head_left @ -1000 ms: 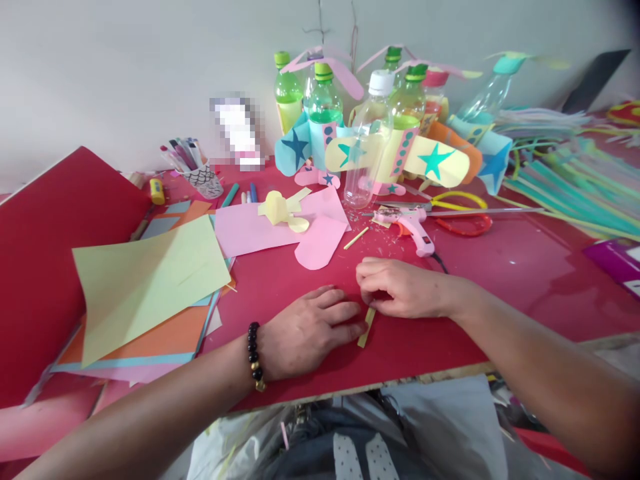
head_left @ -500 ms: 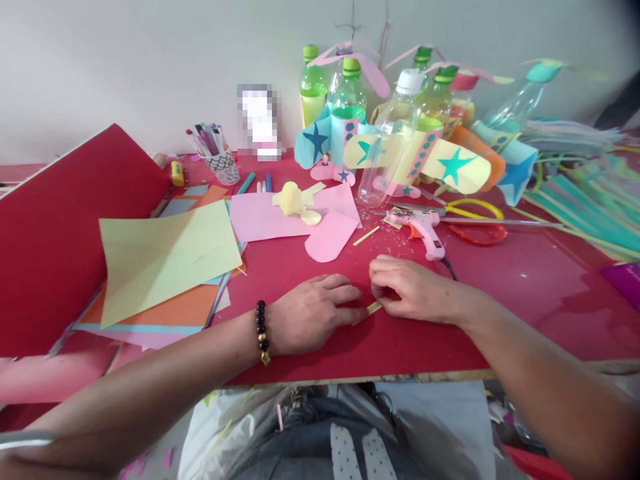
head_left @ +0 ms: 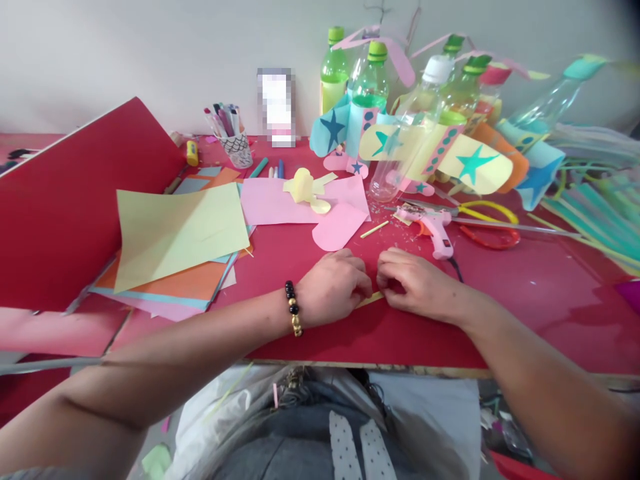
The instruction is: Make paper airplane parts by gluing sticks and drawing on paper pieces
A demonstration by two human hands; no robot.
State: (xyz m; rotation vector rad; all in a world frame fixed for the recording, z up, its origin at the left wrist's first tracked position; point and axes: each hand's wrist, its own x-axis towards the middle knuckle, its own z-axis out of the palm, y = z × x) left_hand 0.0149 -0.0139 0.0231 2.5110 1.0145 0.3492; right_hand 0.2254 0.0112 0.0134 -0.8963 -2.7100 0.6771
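Between my hands a thin yellow paper strip (head_left: 370,301) lies low over the red tabletop, close to its front edge. My left hand (head_left: 336,288), with a black and gold bead bracelet at the wrist, has its fingers curled together at the strip. My right hand (head_left: 411,283) pinches at the strip's right end with thumb and fingers closed. The fingertips of both hands are partly hidden. A second yellow strip (head_left: 375,229) lies beyond them, near a pink rounded paper piece (head_left: 337,229).
A pink glue gun (head_left: 437,230) and yellow-red scissors (head_left: 487,215) lie right of centre. Decorated bottle planes (head_left: 437,143) crowd the back right. Paper sheets (head_left: 183,233) lie left beside a leaning red board (head_left: 95,213). A pen cup (head_left: 237,150) and a phone (head_left: 276,107) stand behind.
My left hand has curled its fingers in, where they were stretched along the strip. My right hand stays closed at nearly the same spot. The view has shifted slightly.
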